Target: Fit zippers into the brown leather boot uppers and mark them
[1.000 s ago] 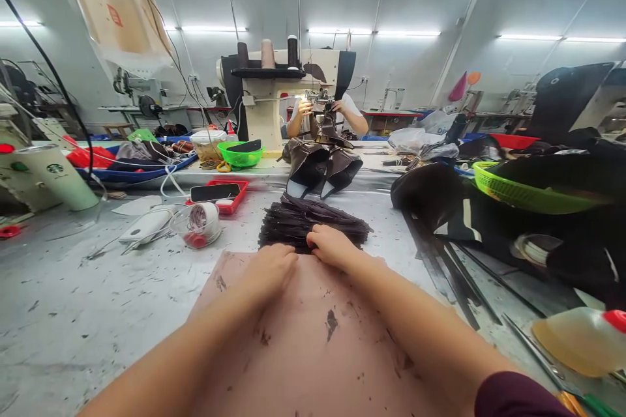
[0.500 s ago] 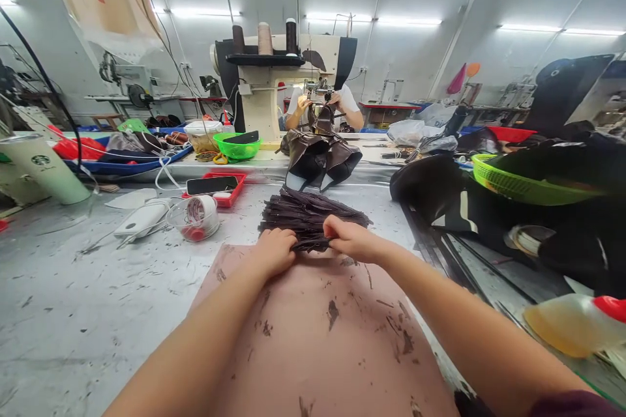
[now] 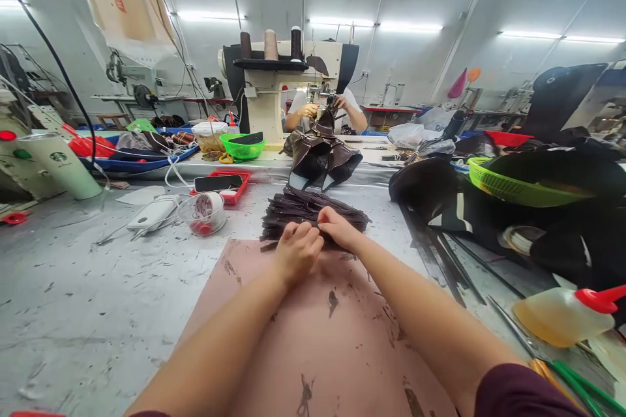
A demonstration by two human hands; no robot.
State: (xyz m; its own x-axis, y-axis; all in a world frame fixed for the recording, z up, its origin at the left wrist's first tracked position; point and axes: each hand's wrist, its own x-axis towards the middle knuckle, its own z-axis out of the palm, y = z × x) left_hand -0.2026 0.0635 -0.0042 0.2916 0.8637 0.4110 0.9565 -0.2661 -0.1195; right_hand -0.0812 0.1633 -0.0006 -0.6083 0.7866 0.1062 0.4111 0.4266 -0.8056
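Observation:
A pile of thin dark brown strips, apparently leather or fabric, lies across the far edge of a pink board. At the pile's near edge my left hand is closed, its fingers curled over dark strip material. Close beside it on the right, my right hand pinches at a dark strip with thumb and forefinger. The two hands nearly touch and hide the middle of the near strips. Just beyond the pile, dark brown leather pieces with pale inner parts hang at a sewing machine.
Across the bench a co-worker's hands are at the sewing machine. Left are a red tray, a clear tub and a white device. Right are a green basket, a glue bottle and scissors.
My left hand has moved right along the pile's near edge, close to my right hand, and its fingers have curled. My right hand has shifted slightly up and left. The view has tilted slightly.

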